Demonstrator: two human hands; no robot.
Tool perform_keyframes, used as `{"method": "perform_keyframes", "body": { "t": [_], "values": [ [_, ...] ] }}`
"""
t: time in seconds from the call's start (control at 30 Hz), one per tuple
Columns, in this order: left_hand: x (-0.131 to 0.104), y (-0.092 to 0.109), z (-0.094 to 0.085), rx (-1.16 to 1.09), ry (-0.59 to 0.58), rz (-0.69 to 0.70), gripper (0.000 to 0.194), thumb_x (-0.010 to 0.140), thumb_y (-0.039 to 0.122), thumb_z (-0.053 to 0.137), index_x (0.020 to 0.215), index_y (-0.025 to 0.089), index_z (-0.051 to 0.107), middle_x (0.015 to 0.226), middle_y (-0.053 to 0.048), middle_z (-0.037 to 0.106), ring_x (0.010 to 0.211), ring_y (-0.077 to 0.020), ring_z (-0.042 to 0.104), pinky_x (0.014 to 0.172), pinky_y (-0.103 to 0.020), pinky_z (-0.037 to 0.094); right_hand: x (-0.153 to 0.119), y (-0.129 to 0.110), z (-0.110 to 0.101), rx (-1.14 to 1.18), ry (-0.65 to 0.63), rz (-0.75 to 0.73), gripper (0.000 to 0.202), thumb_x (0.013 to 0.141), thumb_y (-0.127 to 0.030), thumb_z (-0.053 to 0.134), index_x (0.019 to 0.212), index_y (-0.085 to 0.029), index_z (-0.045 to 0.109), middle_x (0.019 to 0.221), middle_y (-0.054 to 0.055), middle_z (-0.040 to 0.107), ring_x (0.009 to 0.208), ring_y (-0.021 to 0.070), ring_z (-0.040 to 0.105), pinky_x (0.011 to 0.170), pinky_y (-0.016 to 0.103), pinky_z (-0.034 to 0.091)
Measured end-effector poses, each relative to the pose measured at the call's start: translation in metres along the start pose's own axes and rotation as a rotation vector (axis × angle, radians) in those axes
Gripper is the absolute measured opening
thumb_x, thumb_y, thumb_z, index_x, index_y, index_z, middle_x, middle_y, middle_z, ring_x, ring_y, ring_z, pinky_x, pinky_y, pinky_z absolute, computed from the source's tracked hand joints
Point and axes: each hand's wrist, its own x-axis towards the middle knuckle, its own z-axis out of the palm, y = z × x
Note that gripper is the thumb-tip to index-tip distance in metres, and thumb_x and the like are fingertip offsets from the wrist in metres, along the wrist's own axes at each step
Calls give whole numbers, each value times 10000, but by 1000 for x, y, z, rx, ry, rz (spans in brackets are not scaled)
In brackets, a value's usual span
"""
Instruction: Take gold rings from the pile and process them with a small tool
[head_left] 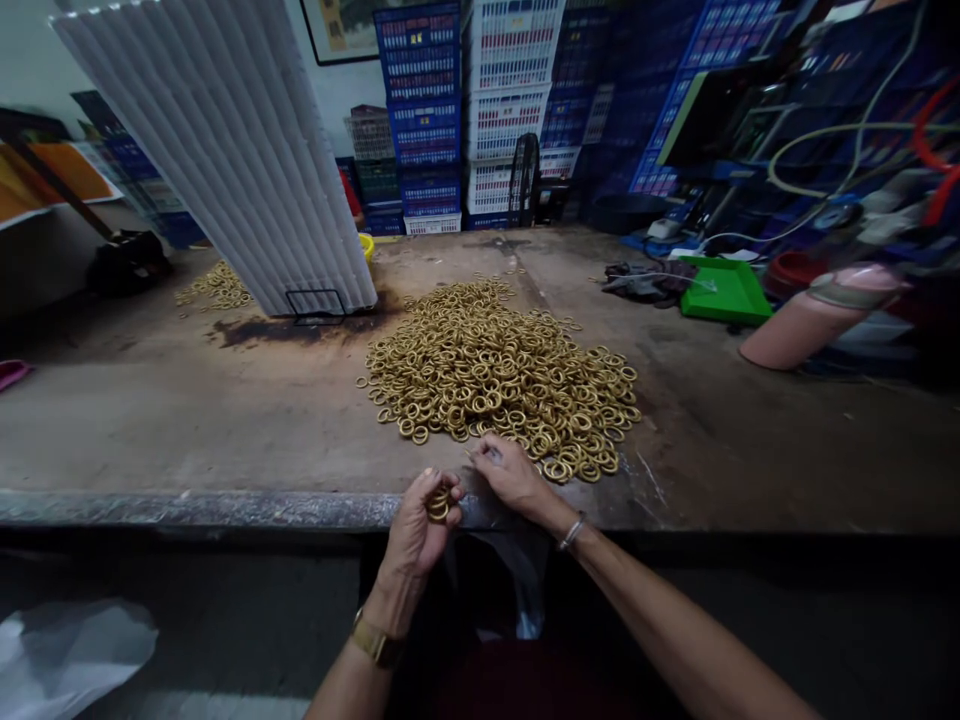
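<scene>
Free tabletop [225,420] left of the ring pile [502,375], ribbed panel [232,150] in the way behind.

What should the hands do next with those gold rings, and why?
Perhaps the right hand should take one from the near edge of the ring pile, because it is right beside it and the left hand holds several gold rings. Whether the right hand already pinches one is unclear.

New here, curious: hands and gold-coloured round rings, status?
Left hand holding several gold-coloured round rings. Right hand at ring heap, near edge. No obstruction visible.
</scene>
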Motion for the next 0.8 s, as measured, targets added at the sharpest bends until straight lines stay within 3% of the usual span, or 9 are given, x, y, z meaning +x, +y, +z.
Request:
{"method": "perform_keyframes", "body": {
  "t": [0.2, 0.33, 0.6, 0.67, 0.8],
  "values": [
    [2, -9, 7, 286, -9, 135, 319, 673, 354, 657, 898, 169, 527, 626, 31, 519, 487, -69, 478, 377, -146, 322, -12, -6, -5, 560, -178, 248, 151, 699, -329, 497, 680, -182, 471, 428, -95, 360, 359, 48, 294, 353, 167, 226],
    [2, -13, 7, 476, 2, 140, 303, 698, 417, 614, 836, 157, 544, 562, 52, 471, 403, -34, 389, 358, -138, 279, -15, -9, -6, 709, -258, 288, 210, 673, -375, 535, 672, -181, 453, 430, -101, 361, 341, 31, 279, 327, 152, 208],
    [3, -17, 6, 759, 55, 413, 201, 743, 350, 566, 729, 150, 581, 553, 51, 445, 454, -42, 358, 423, -160, 280, -15, -15, -3, 546, -191, 286, 221, 722, -395, 478, 660, -186, 441, 459, -81, 427, 342, 37, 309, 340, 156, 237],
    [2, -16, 6, 783, 56, 406, 198, 743, 348, 564, 721, 151, 580, 555, 49, 455, 457, -44, 360, 425, -162, 283, -14, -14, -1, 479, -173, 293, 203, 726, -370, 470, 648, -185, 443, 461, -74, 438, 354, 42, 320, 361, 162, 245],
    [-2, -13, 8, 739, 46, 236, 249, 742, 412, 551, 747, 164, 533, 515, 65, 435, 395, -41, 339, 374, -159, 253, -11, -13, 1, 340, -89, 226, 170, 702, -313, 478, 599, -180, 453, 477, -64, 434, 430, 59, 354, 427, 177, 282]
  ]
}}
